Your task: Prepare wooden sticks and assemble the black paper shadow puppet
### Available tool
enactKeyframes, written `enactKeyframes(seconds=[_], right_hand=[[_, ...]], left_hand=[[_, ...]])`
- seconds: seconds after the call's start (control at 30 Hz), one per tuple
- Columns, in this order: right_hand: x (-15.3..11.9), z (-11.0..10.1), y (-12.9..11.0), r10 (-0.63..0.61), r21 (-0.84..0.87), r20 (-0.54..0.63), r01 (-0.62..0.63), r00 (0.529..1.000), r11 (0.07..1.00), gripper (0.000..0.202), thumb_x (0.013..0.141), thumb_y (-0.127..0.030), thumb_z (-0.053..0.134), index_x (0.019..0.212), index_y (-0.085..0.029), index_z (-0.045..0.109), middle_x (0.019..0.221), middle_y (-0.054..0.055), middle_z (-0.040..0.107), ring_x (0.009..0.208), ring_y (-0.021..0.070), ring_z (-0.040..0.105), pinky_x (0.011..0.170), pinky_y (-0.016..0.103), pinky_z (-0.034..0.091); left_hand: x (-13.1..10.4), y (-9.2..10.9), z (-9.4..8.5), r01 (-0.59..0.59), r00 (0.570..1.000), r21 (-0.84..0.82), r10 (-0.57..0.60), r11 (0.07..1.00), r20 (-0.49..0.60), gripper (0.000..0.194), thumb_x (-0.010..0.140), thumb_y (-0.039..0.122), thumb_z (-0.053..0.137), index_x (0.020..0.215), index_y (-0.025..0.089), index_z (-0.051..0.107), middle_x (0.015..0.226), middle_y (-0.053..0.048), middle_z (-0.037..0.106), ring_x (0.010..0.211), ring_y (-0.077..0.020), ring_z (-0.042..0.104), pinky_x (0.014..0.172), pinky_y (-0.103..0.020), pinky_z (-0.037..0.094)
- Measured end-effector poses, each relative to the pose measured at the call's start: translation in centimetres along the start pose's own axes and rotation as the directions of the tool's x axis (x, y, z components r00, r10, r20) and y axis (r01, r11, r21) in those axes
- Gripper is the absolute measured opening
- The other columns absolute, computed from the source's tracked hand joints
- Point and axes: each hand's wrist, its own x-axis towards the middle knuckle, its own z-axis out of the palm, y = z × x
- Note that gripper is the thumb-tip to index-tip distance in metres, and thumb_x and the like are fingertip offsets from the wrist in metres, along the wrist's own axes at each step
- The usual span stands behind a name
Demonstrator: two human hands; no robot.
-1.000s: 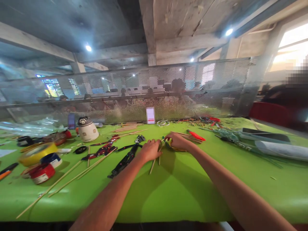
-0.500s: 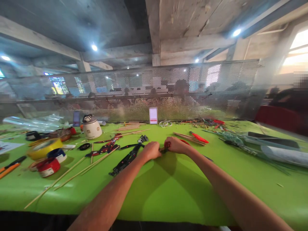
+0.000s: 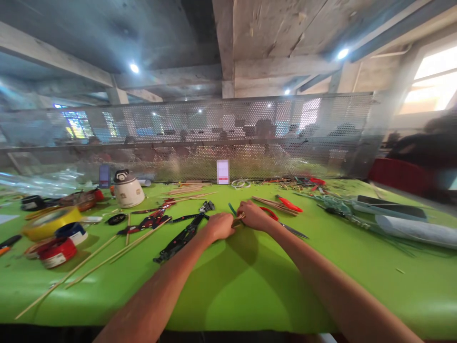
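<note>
Both hands meet near the middle of the green worktop (image 3: 250,286), and the work item lies between them: a small bundle of thin wooden sticks (image 3: 238,218), of which only a short pale tip shows in the gap between the two fists. The left hand (image 3: 220,226) is curled closed, knuckles up, with its fingers pressed down at the near end of the bundle; whether it pinches the sticks or only steadies them cannot be told. The right hand (image 3: 253,215) is likewise closed around the far end, and a red-handled pair of scissors (image 3: 282,224) lies on the worktop just beside its wrist, blades pointing away to the right. Judged from their slender section, the sticks are light, stiff along the length and brittle across it, with a dry, slightly rough surface that offers good grip; they are best held close to the working point, since a hold far out would let them flex or snap. Similar long sticks (image 3: 93,259) lie loose to the left, near a black jointed strip (image 3: 180,238), rolls of tape (image 3: 50,224) and a white pot-shaped container (image 3: 127,189). A perforated metal screen (image 3: 228,138) closes the far edge.
</note>
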Motion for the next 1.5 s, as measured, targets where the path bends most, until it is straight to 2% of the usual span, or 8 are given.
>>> enactKeyframes(seconds=[0.27, 0.47, 0.63, 0.8, 1.0, 1.17, 1.37, 1.5], right_hand=[[-0.2, -1.6, 0.9, 0.059, 0.053, -0.112, -0.053, 0.992, 0.997, 0.016, 0.083, -0.013, 0.060, 0.085, -0.019, 0.075, 0.099, 0.010, 0.071, 0.098, 0.0243, 0.060, 0.088, 0.032, 0.040], [-0.1, -3.0, 2.1, 0.122, 0.196, -0.210, -0.081, 0.970, 0.977, 0.022, 0.091, -0.022, 0.054, 0.096, -0.017, 0.074, 0.095, 0.010, 0.073, 0.084, 0.0217, 0.064, 0.075, 0.029, 0.044], [0.3, -2.5, 3.0, 0.210, 0.371, -0.189, -0.128, 0.959, 0.920, 0.025, 0.090, -0.018, 0.048, 0.091, -0.012, 0.072, 0.078, 0.008, 0.072, 0.065, 0.0163, 0.062, 0.060, 0.024, 0.044], [0.6, -2.1, 2.3, 0.170, 0.513, -0.098, -0.097, 0.981, 0.853, 0.023, 0.089, -0.023, 0.050, 0.089, -0.013, 0.070, 0.074, 0.005, 0.070, 0.060, 0.0139, 0.060, 0.056, 0.023, 0.045], [0.0, -2.4, 0.7, 0.071, 0.642, -0.037, -0.031, 0.997, 0.766, 0.025, 0.089, -0.034, 0.057, 0.082, -0.013, 0.069, 0.073, 0.006, 0.070, 0.068, 0.0165, 0.064, 0.067, 0.028, 0.050], [0.1, -1.9, -0.9, 0.006, 0.745, -0.004, -0.001, 1.000, 0.667, 0.042, 0.091, -0.053, 0.055, 0.083, -0.013, 0.068, 0.078, 0.008, 0.070, 0.070, 0.0169, 0.064, 0.071, 0.031, 0.052], [0.0, -2.5, -1.6, 0.006, 0.814, 0.039, -0.036, 0.999, 0.579, 0.045, 0.087, -0.058, 0.059, 0.087, -0.014, 0.068, 0.073, 0.006, 0.068, 0.064, 0.0142, 0.062, 0.065, 0.029, 0.051], [-0.4, -3.3, -0.8, 0.069, 0.822, 0.063, -0.091, 0.996, 0.562, 0.041, 0.080, -0.054, 0.069, 0.084, -0.013, 0.070, 0.072, 0.005, 0.067, 0.059, 0.0112, 0.058, 0.059, 0.025, 0.047]], left_hand=[[1.2, -1.4, -0.9, -0.116, 0.969, -0.313, 0.038, 0.943, -0.246, 0.003, 0.074, 0.018, 0.066, 0.075, 0.018, 0.064, 0.076, -0.008, 0.071, 0.079, -0.0236, 0.069, 0.074, -0.031, 0.050], [2.3, -2.9, -2.5, -0.213, 0.924, -0.633, -0.057, 0.744, -0.379, 0.010, 0.078, 0.021, 0.064, 0.085, 0.014, 0.063, 0.076, -0.007, 0.071, 0.065, -0.0154, 0.067, 0.057, -0.023, 0.052], [2.2, -2.9, -3.6, -0.323, 0.857, -0.760, -0.166, 0.564, -0.487, 0.019, 0.081, 0.025, 0.059, 0.097, 0.015, 0.056, 0.095, -0.008, 0.070, 0.079, -0.0157, 0.070, 0.059, -0.023, 0.057], [1.7, -1.6, -3.3, -0.377, 0.880, -0.810, -0.100, 0.449, -0.465, 0.037, 0.079, 0.035, 0.064, 0.108, 0.014, 0.054, 0.095, -0.009, 0.068, 0.074, -0.0172, 0.070, 0.051, -0.024, 0.058], [1.6, -1.0, -2.7, -0.398, 0.900, -0.808, 0.013, 0.435, -0.436, 0.045, 0.084, 0.049, 0.062, 0.106, 0.010, 0.064, 0.096, -0.013, 0.070, 0.076, -0.0185, 0.069, 0.052, -0.024, 0.058], [1.8, -1.1, -2.1, -0.395, 0.902, -0.783, 0.042, 0.481, -0.429, 0.039, 0.086, 0.045, 0.063, 0.101, 0.011, 0.072, 0.097, -0.013, 0.073, 0.073, -0.0189, 0.068, 0.056, -0.026, 0.058], [2.5, -1.7, -1.5, -0.408, 0.869, -0.772, -0.053, 0.488, -0.492, 0.031, 0.082, 0.040, 0.069, 0.095, 0.012, 0.075, 0.100, -0.011, 0.071, 0.076, -0.0178, 0.066, 0.054, -0.022, 0.054], [2.7, -3.0, -2.4, -0.401, 0.813, -0.809, -0.240, 0.430, -0.530, 0.039, 0.083, 0.048, 0.066, 0.097, 0.012, 0.074, 0.083, -0.008, 0.069, 0.070, -0.0144, 0.064, 0.048, -0.019, 0.049]])
